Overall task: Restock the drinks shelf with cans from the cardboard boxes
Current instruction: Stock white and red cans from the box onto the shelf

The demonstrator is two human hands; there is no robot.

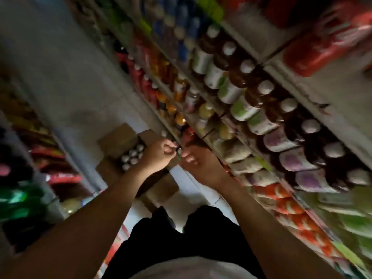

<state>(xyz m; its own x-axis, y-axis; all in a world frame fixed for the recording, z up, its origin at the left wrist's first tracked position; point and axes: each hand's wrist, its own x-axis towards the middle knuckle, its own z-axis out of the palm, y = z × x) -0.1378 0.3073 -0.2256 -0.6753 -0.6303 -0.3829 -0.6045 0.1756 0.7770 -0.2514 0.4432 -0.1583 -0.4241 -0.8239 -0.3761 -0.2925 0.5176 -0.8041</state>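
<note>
Above the open box (128, 150) at nine o'clock, both hands' fingers (168, 147) pinch something small and blurred; next, probably lifting cans (132, 153) shelfward.

bottle labels (229, 91) too blurred to read, no legible text on cardboard box (120, 139)

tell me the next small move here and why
Probably lower the left hand to the open cardboard box and take one of the cans. Both hands meet above it, pinching something small and blurred, and the right hand hangs by the drinks shelf.
</note>
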